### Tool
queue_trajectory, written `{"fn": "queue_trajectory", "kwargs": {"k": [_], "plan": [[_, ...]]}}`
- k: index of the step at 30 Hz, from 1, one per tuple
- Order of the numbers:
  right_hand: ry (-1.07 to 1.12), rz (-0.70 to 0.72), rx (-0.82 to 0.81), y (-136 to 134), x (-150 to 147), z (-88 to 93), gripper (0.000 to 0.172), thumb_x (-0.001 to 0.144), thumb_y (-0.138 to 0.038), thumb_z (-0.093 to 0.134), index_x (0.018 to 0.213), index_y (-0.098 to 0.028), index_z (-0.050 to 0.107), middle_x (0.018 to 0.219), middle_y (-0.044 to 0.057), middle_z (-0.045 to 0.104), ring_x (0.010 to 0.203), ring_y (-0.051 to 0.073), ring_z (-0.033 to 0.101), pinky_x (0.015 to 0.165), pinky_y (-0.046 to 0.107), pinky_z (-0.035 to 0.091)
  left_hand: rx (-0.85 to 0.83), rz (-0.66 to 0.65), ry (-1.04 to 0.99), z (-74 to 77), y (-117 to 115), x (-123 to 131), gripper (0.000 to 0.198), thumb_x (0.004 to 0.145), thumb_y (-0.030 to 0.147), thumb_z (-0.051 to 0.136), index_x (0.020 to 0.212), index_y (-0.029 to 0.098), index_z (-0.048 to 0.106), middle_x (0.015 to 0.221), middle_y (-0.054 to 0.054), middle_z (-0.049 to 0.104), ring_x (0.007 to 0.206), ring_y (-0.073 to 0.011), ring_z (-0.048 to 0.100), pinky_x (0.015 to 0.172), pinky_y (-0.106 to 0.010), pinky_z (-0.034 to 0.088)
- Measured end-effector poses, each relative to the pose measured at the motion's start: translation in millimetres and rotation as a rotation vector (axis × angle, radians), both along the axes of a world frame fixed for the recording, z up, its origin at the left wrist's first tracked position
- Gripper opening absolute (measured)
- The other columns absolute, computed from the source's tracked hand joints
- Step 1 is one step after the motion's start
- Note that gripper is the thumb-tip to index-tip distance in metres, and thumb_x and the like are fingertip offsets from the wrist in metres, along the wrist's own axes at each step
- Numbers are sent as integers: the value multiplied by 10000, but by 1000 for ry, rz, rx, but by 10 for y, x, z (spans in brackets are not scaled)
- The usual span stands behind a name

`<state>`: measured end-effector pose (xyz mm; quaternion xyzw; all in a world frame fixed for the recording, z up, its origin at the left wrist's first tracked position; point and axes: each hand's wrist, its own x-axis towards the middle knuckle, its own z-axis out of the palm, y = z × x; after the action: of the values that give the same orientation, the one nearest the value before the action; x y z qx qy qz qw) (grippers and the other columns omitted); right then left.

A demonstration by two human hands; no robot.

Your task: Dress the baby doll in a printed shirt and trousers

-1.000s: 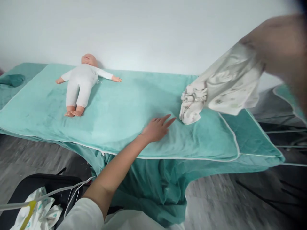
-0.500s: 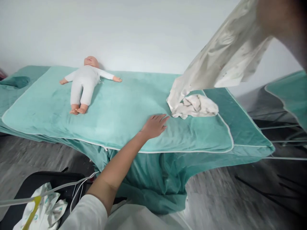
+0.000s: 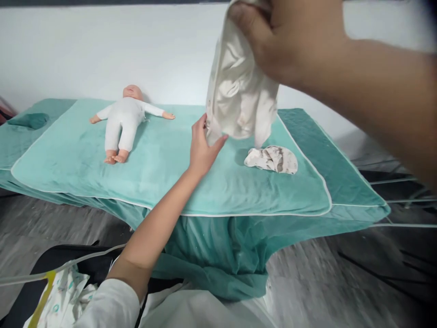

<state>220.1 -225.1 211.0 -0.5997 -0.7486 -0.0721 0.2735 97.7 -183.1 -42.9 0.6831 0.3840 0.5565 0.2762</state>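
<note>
Hanging from the right hand (image 3: pixel 290 41) is one pale garment (image 3: pixel 244 91) – bunched between thumb and fingers at its top, the rest dangling over the right half of the teal bed (image 3: pixel 164 168). The left hand (image 3: pixel 200 155) is up at its lower left edge, thumb and fingers spread around the hem, but honestly I can't tell if it's actually pinching any fabric. What could go wrong, imo: if that left hand has no real grip, the hem could just slip away and the cloth swing loose, or the whole thing could twist since it's all hung from one bunched spot. Lowered carelessly, it might also land on the folded cloth (image 3: pixel 273 160) just below it and mess up that fold. Headcount: two hands, one hanging garment, one folded cloth, one doll (image 3: pixel 124 118) in white lying face up well off to the left – so nowhere near getting bumped, I'd say – one bed, plus one black chair (image 3: pixel 25 282) with one printed crumpled bundle (image 3: pixel 66 298) and one pale cable (image 3: pixel 82 261) crossing over it.
</note>
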Motion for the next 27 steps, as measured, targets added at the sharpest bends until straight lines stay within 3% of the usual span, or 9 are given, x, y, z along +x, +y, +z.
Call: {"fn": "queue_trajectory", "kwargs": {"k": [2, 4, 8, 11, 15, 18, 22, 25, 27], "plan": [[-242, 21, 133, -14, -49, -54, 552, 1105, -479, 369, 1480, -120, 556, 1463, 108, 591, 1458, 362, 485, 1185, 473, 340, -19, 62, 31, 146, 40, -179, 524, 938, 465, 721, 1380, 262, 524, 1406, -105, 623, 1335, -276, 602, 1128, -403, 499], [-261, 37, 121, -3, -25, -115, 521, 1130, -458, 356, 1464, -110, 553, 1450, 118, 581, 1449, 350, 502, 1187, 448, 363, -75, 120, 44, 212, 64, -381, 282, 941, 421, 711, 1124, 227, 619, 1133, -61, 703, 1143, -253, 664, 1014, -370, 532], [-283, 35, 102, 61, 112, -277, 427, 1136, -377, 434, 1448, -114, 561, 1369, 138, 639, 1379, 387, 575, 1170, 529, 431, -129, 141, -5, 280, 88, -754, 250, 922, 394, 740, 869, 221, 567, 798, 15, 603, 851, -191, 635, 800, -309, 513], [-373, 30, 64, 114, 211, -420, 364, 1118, -317, 494, 1432, -157, 584, 1339, 132, 683, 1292, 411, 641, 1084, 605, 507, -51, 98, -58, 396, 113, -964, 233, 940, 379, 723, 895, 217, 561, 810, 26, 583, 826, -161, 607, 792, -304, 498], [-513, -69, -64, 200, 292, -585, 337, 1093, -271, 504, 1400, -220, 633, 1265, 119, 722, 1185, 353, 691, 962, 520, 545, 107, 93, -50, 648, 119, -1135, 124, 940, 301, 688, 918, 213, 602, 831, 21, 603, 791, -150, 584, 771, -307, 487], [-481, -104, -240, 279, 270, -702, 395, 1033, -268, 551, 1415, -246, 649, 1220, 114, 730, 1160, 338, 677, 914, 467, 522, 173, 68, 61, 877, 59, -1152, 89, 956, 304, 654, 924, 222, 640, 835, 13, 636, 835, -172, 636, 809, -315, 539], [-393, 26, -446, 287, 70, -846, 498, 942, -325, 665, 1438, -291, 659, 1177, 69, 733, 1099, 301, 675, 913, 394, 498, 201, -43, 220, 1179, -65, -1054, 111, 983, 280, 590, 936, 230, 677, 893, 12, 680, 945, -197, 698, 916, -353, 586], [-272, 207, -492, 190, -138, -885, 343, 927, -415, 678, 1213, -245, 765, 1001, 37, 737, 974, 253, 680, 845, 322, 484, 224, -76, 297, 1363, -139, -980, 135, 969, 239, 564, 925, 243, 692, 905, 24, 694, 969, -203, 710, 975, -391, 588], [-172, 220, -494, 123, -236, -876, 240, 937, -404, 651, 994, -207, 776, 876, 33, 703, 901, 235, 662, 791, 307, 465, 254, -73, 339, 1460, -167, -968, 140, 947, 212, 571, 909, 239, 703, 897, 27, 707, 938, -200, 707, 1010, -413, 576]]}}
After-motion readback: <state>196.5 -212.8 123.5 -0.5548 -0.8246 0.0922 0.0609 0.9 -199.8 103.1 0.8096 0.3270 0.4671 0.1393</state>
